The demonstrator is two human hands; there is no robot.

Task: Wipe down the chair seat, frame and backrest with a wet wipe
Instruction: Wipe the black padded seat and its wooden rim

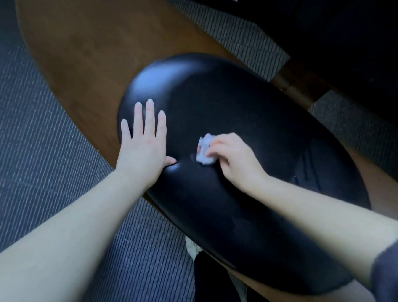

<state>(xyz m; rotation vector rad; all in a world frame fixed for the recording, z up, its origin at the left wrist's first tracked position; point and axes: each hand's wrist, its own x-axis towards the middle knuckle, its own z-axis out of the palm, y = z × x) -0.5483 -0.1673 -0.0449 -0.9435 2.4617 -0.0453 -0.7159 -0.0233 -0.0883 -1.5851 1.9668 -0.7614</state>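
left hand [145, 152] flat on black chair seat [225, 101], fingers straight and spread, near its left edge; right hand [234, 158] fingers curled round crumpled white wet wipe [204, 150], pressing it on seat middle; wood frame [86, 64] behind, striped carpet [25, 140] below

Glossy, smooth seat cushion [226, 115], perhaps leather; matt wooden frame [85, 52] at ten o'clock; ribbed woven carpet [25, 140]; soft white wipe [205, 154].

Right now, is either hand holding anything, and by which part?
The right hand grips a bunched white wet wipe by its right side, against the black seat. The left hand rests flat, holding nothing.
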